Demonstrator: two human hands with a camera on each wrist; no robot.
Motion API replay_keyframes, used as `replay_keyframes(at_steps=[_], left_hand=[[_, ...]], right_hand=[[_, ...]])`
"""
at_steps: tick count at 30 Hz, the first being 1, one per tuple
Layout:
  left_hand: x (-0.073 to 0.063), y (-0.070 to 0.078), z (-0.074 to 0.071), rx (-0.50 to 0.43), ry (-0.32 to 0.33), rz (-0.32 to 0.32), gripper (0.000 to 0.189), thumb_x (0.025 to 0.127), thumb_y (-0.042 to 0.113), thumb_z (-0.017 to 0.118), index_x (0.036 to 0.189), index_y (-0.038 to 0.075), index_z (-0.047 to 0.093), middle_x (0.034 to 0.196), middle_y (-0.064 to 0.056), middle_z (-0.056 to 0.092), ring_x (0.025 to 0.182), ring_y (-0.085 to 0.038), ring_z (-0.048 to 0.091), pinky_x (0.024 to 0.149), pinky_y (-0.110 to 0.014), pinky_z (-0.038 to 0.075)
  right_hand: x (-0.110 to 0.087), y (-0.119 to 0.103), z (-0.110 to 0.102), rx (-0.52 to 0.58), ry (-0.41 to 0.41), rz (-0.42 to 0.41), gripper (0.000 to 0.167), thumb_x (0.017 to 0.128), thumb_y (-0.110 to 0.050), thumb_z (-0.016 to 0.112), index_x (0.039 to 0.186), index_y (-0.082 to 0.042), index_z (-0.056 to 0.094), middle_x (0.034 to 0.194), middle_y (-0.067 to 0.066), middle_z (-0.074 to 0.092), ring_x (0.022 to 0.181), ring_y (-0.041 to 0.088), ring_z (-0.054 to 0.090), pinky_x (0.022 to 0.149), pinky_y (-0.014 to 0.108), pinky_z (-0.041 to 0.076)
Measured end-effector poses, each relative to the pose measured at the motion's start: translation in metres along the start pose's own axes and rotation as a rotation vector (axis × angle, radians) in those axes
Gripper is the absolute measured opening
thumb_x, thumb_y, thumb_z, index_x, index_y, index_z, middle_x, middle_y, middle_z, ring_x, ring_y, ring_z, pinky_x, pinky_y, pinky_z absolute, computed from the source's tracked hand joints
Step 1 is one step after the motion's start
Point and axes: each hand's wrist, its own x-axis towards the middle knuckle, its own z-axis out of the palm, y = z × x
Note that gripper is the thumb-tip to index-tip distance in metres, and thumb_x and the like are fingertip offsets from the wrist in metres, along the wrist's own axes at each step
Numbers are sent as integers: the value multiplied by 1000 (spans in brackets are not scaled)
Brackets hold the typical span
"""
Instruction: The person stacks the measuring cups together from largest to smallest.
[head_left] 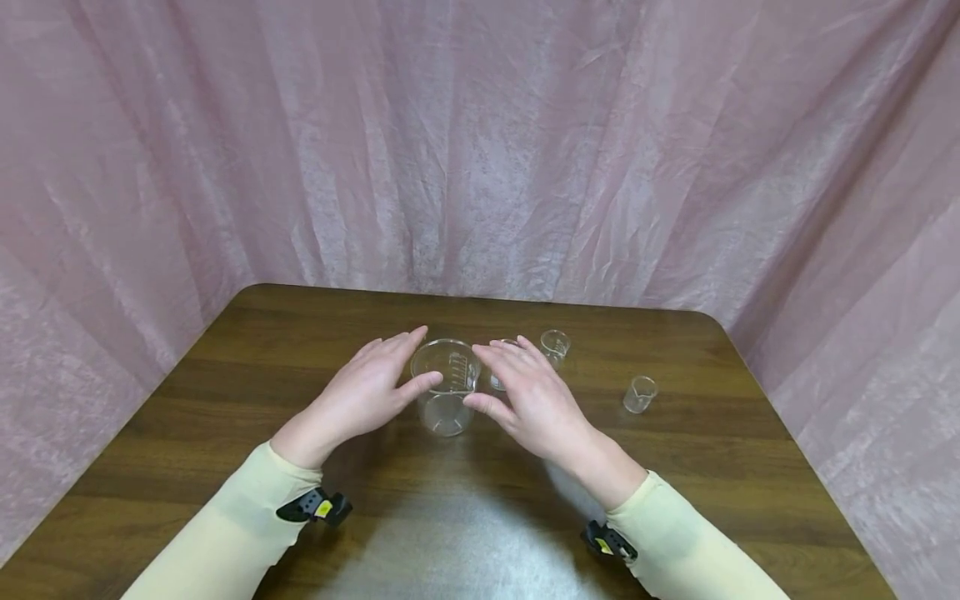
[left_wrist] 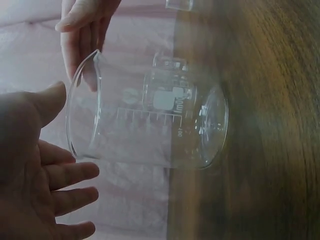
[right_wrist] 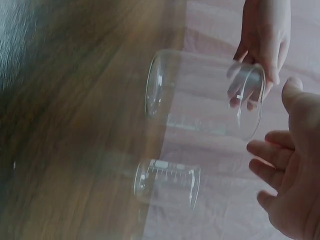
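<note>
A large clear glass beaker (head_left: 446, 408) with printed graduations stands upright on the wooden table. My left hand (head_left: 369, 385) is at its left side near the rim, with fingers extended and thumb apart. On the beaker's other side is my right hand (head_left: 534, 398), its fingers likewise loosely stretched. Neither hand is curled round the glass; whether a fingertip touches the rim, I cannot tell. A smaller beaker (right_wrist: 167, 182) stands just right of the large one, partly covered by my right hand in the head view.
Farther back to the right stands another small beaker (head_left: 555, 345). A tiny beaker (head_left: 640, 395) sits alone toward the right side of the wooden table (head_left: 225, 400). Pink curtains (head_left: 465, 150) hang behind the table and along both sides.
</note>
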Motion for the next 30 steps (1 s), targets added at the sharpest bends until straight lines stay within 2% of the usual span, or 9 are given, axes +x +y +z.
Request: replay_keyframes(at_steps=[3, 7, 14, 21, 27, 30], left_hand=[[-1, 1, 0, 5, -12, 21, 84, 108, 48, 71, 168, -2, 39, 168, -21, 48, 155, -38, 47, 128, -61, 28], [-4, 6, -1, 15, -16, 43, 87, 107, 48, 73, 169, -2, 37, 167, -20, 49, 153, -37, 50, 128, -60, 28], [-7, 18, -5, 28, -34, 60, 92, 103, 47, 79, 170, 1, 36, 155, -19, 63, 144, -34, 60, 128, -63, 27], [-10, 26, -6, 48, -42, 90, 94, 100, 47, 83, 169, 1, 38, 143, -17, 71, 140, -32, 63, 128, -65, 26], [-11, 30, -5, 47, -38, 113, 96, 98, 47, 85, 169, 1, 40, 148, -15, 68, 139, -31, 64, 128, -64, 25], [-12, 30, -5, 44, -36, 121, 96, 97, 47, 86, 169, 2, 40, 151, -14, 67, 139, -32, 64, 129, -64, 25]], right_hand=[[0, -5, 1, -36, -2, 18, 73, 103, -48, 77, 156, -3, 58, 155, 14, 64, 149, 34, 53, 134, 48, 18], [0, -7, 3, -53, 2, 27, 78, 99, -52, 80, 156, -2, 59, 153, 15, 65, 148, 35, 54, 133, 50, 19], [-3, -7, 5, -76, 29, 22, 82, 94, -53, 85, 153, -1, 62, 147, 14, 67, 144, 36, 57, 132, 53, 23], [-9, -3, 4, -40, 40, 47, 80, 92, -49, 89, 151, -1, 64, 141, 12, 69, 139, 33, 60, 132, 50, 23], [-14, 0, 2, 9, 44, 77, 79, 90, -45, 92, 151, -2, 64, 138, 12, 70, 135, 34, 62, 132, 45, 23], [-16, 2, 1, 32, 34, 93, 80, 89, -44, 92, 152, -4, 64, 139, 12, 71, 136, 34, 62, 129, 47, 31]])
